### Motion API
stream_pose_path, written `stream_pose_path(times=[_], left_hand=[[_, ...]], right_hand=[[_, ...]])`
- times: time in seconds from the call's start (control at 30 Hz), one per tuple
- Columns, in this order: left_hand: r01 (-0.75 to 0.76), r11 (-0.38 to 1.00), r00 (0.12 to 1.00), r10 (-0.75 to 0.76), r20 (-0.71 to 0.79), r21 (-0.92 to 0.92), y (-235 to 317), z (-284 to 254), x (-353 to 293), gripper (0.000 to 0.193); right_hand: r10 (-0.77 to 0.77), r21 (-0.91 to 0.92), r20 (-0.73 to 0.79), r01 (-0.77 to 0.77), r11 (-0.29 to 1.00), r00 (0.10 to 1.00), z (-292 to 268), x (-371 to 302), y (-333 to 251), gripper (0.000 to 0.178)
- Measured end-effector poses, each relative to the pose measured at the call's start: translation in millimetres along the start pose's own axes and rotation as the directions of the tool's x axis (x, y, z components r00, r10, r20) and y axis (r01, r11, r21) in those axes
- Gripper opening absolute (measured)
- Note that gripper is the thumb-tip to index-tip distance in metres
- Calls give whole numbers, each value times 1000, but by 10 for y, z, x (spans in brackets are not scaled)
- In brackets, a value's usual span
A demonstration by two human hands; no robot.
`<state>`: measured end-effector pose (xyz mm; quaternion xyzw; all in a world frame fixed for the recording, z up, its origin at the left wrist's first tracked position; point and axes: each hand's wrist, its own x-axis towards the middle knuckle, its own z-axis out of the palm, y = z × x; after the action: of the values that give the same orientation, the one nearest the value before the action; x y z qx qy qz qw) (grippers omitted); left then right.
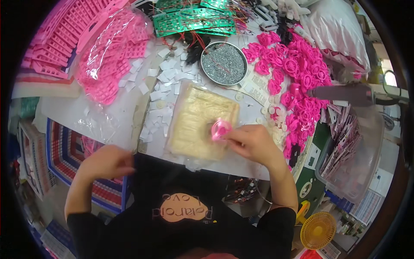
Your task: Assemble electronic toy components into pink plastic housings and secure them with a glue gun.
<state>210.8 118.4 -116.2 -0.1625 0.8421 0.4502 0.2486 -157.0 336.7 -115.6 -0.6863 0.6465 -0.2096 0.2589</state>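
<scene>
My right hand (253, 143) pinches a pink plastic rose-shaped piece (221, 129) over a cream-coloured pad (194, 129) wrapped in clear plastic. The pad lies on the table just in front of my body. Off to the left, my left hand (113, 161) hangs by the table's front edge, above a blue-rimmed basket (54, 151). Its fingers are smeared by motion, and nothing can be made out in them. A large heap of similar pink rose-shaped pieces (302, 64) covers the right side of the table.
Behind the pad stands a round metal dish of small screws (224, 64), with green circuit boards (194, 22) beyond. Pink plastic panels (112, 56) pile up at the left; white paper squares (161, 95) lie scattered. A dark grey tool (343, 94) juts in from the right, above a clear bin (366, 159).
</scene>
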Motion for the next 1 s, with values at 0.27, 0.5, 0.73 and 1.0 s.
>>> stream_pose_path(times=[0.27, 0.5, 0.73, 1.0], left_hand=[[-535, 747, 671, 660, -339, 394, 714, 370, 1477, 47], [-406, 704, 711, 644, -283, 582, 648, 572, 1373, 63], [-325, 696, 720, 621, -309, 640, 681, 588, 1343, 63], [-414, 785, 730, 589, -347, 462, 749, 338, 1106, 58]], right_hand=[[-201, -145, 189, 229, 963, 961, 153, 450, 118, 12], [-138, -288, 102, 162, 944, 985, 406, 500, -8, 16], [-79, -345, -170, 15, 939, 982, 603, 236, -34, 20], [-17, -153, -269, -26, 988, 963, 451, -82, -266, 24]])
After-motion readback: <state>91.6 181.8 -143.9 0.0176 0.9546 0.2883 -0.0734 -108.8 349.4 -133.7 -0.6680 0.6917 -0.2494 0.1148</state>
